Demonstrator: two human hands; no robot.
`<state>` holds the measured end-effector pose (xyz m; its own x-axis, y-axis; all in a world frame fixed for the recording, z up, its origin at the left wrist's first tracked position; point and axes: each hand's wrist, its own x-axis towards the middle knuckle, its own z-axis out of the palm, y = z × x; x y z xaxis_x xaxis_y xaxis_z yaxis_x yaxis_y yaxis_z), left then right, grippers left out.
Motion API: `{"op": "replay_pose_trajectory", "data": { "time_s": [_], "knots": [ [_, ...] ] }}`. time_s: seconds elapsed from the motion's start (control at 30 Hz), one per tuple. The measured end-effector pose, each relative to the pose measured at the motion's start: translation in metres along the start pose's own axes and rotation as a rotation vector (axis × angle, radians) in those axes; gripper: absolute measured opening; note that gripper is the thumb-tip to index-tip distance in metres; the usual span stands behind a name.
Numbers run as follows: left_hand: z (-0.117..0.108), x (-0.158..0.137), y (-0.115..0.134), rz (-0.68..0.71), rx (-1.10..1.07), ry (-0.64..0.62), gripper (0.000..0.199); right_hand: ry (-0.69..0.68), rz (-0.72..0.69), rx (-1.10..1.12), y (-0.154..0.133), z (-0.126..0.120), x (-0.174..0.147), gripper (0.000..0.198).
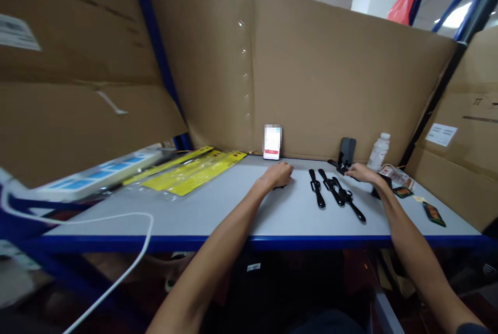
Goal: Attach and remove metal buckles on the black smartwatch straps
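Observation:
My left hand (277, 175) is on the grey tabletop, left of the black tools. Its fingers are curled closed, and a small dark edge shows beneath them; what they hold is mostly hidden. At the back right, my right hand (362, 172) has its fingertips closed on a black spokeshave (339, 167), just in front of a dark phone. Between my hands lie more black two-handled spokeshaves: one by itself (317, 189), a second (331, 187) beside it, and a third (349, 199) touching or overlapping the second.
A lit phone (272, 142) leans on the cardboard back wall (311, 74). Yellow plastic packages (194, 170) and a white power strip (101, 173) lie left. Right are a dark phone (346, 151), a bottle (378, 151) and dark packets (433, 213). A white cable (146, 240) hangs front left.

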<state>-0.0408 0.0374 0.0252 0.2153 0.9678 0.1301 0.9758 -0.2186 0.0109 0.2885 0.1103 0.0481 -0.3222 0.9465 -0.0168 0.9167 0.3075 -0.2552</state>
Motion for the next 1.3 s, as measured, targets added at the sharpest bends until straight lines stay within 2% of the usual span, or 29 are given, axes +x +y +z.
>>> {"op": "replay_pose_trajectory", "data": {
  "time_s": [0.13, 0.23, 0.4, 0.57, 0.8, 0.93, 1.17, 1.3],
  "knots": [
    [-0.009, -0.003, 0.017, 0.056, -0.061, 0.196, 0.028, 0.044, -0.093, 0.086, -0.030, 0.010, -0.004, 0.035],
    [-0.011, -0.006, 0.032, 0.105, -0.112, 0.245, 0.034, 0.040, -0.160, 0.117, -0.058, 0.026, -0.008, 0.033],
    [-0.005, -0.008, 0.044, 0.196, -0.084, 0.174, 0.040, 0.035, -0.201, 0.090, -0.096, 0.049, -0.021, 0.033],
    [-0.001, -0.008, 0.046, 0.111, -0.095, 0.138, 0.043, 0.025, -0.172, -0.004, -0.114, 0.057, -0.031, 0.034],
    [0.010, 0.002, 0.044, 0.011, -0.120, 0.010, 0.037, 0.040, -0.177, -0.136, -0.125, 0.065, -0.051, 0.030],
    [0.013, 0.003, 0.043, 0.025, -0.151, -0.031, 0.037, 0.066, -0.181, -0.176, -0.130, 0.067, -0.061, 0.038],
    [0.018, 0.003, 0.047, -0.007, -0.151, -0.009, 0.043, 0.073, -0.187, -0.236, -0.135, 0.068, -0.066, 0.042],
    [0.017, 0.006, 0.052, -0.086, -0.195, -0.037, 0.040, 0.088, -0.210, -0.258, -0.135, 0.071, -0.067, 0.041]
  ]
}}
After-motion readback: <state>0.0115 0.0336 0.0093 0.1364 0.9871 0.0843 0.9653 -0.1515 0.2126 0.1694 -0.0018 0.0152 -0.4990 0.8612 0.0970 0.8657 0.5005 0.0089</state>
